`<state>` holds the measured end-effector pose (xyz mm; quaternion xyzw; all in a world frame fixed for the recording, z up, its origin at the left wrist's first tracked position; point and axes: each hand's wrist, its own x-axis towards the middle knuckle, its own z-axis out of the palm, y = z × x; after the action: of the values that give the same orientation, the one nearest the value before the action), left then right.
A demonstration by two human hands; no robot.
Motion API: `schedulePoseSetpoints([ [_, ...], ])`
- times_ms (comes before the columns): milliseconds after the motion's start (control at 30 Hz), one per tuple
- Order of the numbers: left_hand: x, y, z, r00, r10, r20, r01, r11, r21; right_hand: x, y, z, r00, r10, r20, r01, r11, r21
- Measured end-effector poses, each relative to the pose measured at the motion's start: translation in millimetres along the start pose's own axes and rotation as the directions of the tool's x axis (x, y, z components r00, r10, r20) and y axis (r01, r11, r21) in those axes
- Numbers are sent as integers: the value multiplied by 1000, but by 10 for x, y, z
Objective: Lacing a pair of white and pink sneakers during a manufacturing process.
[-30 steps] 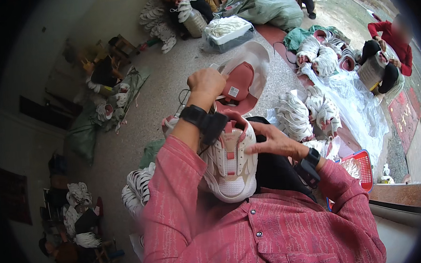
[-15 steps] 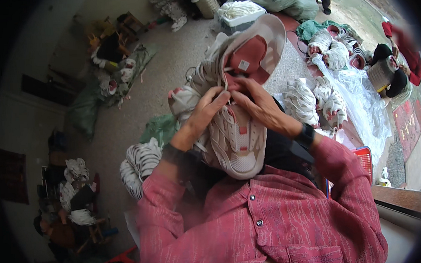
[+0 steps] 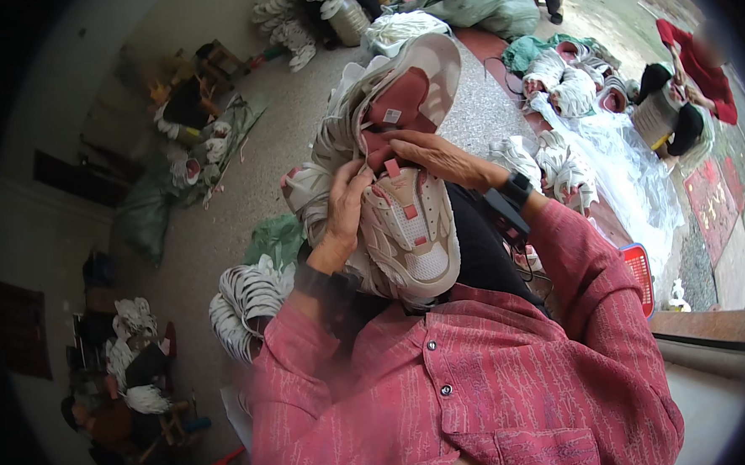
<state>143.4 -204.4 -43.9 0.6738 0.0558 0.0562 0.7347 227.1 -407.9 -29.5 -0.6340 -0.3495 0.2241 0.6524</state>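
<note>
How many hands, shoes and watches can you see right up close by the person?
Hands: 2, the left hand and right hand, both on the shoe
Shoes held: 1, a white and pink sneaker
Wrist watches: 1, a black watch
Total: 4

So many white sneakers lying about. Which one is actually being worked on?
The cream-and-pink sneaker on the person's lap, toe toward them: both the left hand and right hand grip its tongue. The others lie in floor piles.

Around me, white shoes (image 3: 246, 302) pile on the floor (image 3: 244, 197) at my left, a red basket (image 3: 637, 273) sits right, and green sacks (image 3: 483, 3) lie ahead.
</note>
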Motion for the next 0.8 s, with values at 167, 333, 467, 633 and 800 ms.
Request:
schedulePoseSetpoints([
  [167,-128,358,263,728,684,41,-498,487,718,-891,260,-557,935,57,-350,-54,998,19],
  [333,-96,569,364,818,451,356,-564,509,650,-2061,704,-1144,693,330,-640,-192,941,277],
  [467,122,346,234,713,463,526,-673,246,697,-3138,1366,-1525,381,525,-761,-381,839,388],
  [633,220,20,104,919,296,261,-342,927,153,-4472,2155,-1734,180,299,-937,-904,425,-38],
  [800,61,38,14,959,175,221,-170,985,-41,-4603,2827,-1192,230,702,-674,-784,545,299],
])
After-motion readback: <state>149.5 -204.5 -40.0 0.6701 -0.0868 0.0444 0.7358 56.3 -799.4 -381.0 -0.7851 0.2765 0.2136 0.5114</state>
